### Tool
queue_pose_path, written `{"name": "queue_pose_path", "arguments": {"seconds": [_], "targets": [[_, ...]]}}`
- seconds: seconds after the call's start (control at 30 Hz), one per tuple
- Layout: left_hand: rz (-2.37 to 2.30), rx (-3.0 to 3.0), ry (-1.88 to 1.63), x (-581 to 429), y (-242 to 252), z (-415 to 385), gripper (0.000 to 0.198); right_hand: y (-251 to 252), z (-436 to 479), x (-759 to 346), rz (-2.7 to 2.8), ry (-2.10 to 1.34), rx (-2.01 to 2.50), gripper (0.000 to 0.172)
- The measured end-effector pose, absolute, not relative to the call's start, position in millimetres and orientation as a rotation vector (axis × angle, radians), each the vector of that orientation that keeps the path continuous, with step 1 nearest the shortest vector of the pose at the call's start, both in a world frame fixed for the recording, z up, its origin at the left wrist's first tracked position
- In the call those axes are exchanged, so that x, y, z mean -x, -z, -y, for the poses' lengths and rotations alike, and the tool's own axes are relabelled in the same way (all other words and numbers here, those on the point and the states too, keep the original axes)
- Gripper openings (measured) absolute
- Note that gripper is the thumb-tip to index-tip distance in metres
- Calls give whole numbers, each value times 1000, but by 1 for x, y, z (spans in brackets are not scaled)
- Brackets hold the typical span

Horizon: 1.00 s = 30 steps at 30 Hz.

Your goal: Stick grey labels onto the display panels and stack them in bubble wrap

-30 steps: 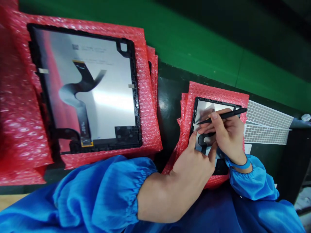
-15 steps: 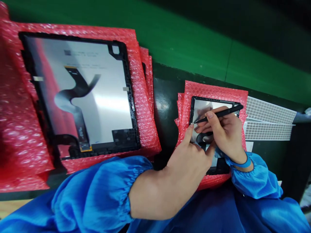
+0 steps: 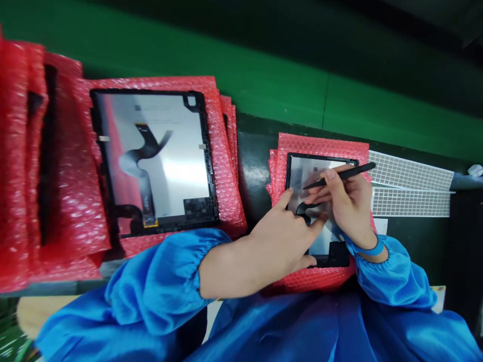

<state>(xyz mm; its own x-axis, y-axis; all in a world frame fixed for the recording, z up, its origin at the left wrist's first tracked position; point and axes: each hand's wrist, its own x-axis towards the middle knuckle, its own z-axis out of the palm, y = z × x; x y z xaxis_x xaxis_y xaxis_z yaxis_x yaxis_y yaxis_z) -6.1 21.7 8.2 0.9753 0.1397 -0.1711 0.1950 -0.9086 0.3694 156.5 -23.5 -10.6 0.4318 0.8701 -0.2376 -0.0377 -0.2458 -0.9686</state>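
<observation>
A display panel with a black frame and silvery back lies on red bubble wrap in front of me. My left hand rests over it, index fingertip on the frame's left edge, fingers apart and holding nothing. In my right hand, black pointed tweezers are held like a pen. Their tip is above the panel's upper left part, apart from the left fingertip. Both hands hide much of the panel and its dark flex cable.
To the left, a larger-looking panel with a curved flex cable lies on stacked red bubble wrap. More bubble-wrap sleeves stand at far left. Sheets of small grid stickers lie right of my right hand, on the dark table.
The view has shifted, showing more at the left. The tweezers' tip has come away from my left fingertip, and my left thumb now shows lower on the panel.
</observation>
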Motion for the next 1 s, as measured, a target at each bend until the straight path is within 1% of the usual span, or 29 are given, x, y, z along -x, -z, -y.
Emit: {"name": "queue_pose_path", "arguments": {"seconds": [0.07, 0.1, 0.13, 0.23, 0.3, 0.47, 0.67, 0.77, 0.8, 0.9, 1.0], "targets": [[-254, -2699, 111, 12, -12, -25, 53, 5, 33, -165, 746, -956, 1562, 37], [-331, -2672, 74, 16, -14, -26, 39, 2, 40, -170, 742, -915, 1556, 35], [-467, -2639, 49, 21, -15, -26, 33, 1, 47, -176, 734, -872, 1556, 34], [-1007, -2475, 41, 38, -10, -26, 33, 4, 68, -194, 703, -788, 1585, 32], [-1181, -2320, 21, 46, -2, -25, 29, 11, 79, -204, 686, -784, 1592, 30], [-1226, -2016, -156, 45, 16, -26, 18, 32, 89, -211, 668, -814, 1538, 33], [-1116, -1839, -397, 33, 17, -23, 17, 42, 90, -209, 657, -788, 1494, 34], [-1045, -1737, -568, 22, 15, -13, 8, 47, 92, -211, 647, -777, 1490, 35], [-1040, -1704, -595, 17, 14, -9, 11, 48, 92, -211, 642, -772, 1489, 35], [-1049, -1696, -645, 11, 6, -8, 34, 51, 96, -213, 609, -718, 1455, 34], [-1104, -1755, -754, 30, -7, -29, 52, 49, 99, -216, 543, -609, 1361, 34]]}}
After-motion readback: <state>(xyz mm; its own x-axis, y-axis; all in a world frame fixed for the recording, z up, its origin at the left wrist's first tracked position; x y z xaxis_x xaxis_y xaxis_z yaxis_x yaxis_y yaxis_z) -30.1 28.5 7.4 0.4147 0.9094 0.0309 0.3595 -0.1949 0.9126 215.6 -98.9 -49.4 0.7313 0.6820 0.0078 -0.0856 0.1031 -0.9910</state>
